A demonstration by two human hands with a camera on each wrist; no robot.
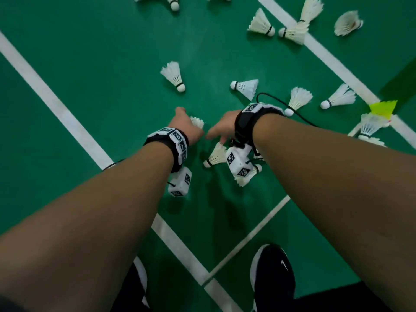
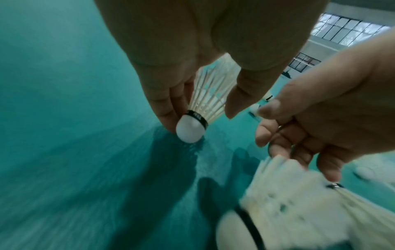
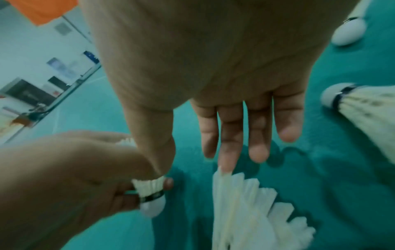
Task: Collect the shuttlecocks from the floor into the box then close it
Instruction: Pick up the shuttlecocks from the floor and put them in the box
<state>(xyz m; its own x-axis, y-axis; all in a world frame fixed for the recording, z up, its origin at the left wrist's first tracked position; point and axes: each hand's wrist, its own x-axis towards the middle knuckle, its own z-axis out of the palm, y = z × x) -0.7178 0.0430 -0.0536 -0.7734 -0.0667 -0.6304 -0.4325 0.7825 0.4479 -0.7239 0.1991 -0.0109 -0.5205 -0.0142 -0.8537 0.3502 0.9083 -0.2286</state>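
My left hand (image 1: 188, 127) grips a white feather shuttlecock (image 2: 210, 94), fingers and thumb curled round its skirt, with the cork (image 2: 190, 129) pointing down just above the green floor. Close beside it my right hand (image 1: 219, 131) reaches down with straight fingers (image 3: 229, 143). Its middle fingertip touches the feathers of a second shuttlecock (image 3: 245, 211) that lies on the floor (image 1: 215, 155). That hand holds nothing. No box shows in any view.
Several more white shuttlecocks lie scattered on the green court, such as one (image 1: 174, 75) ahead and one (image 1: 246, 86) to the right. White court lines (image 1: 56, 106) cross the floor. A yellow feathered piece (image 1: 382, 108) lies at the right. My black shoe (image 1: 272, 273) stands below.
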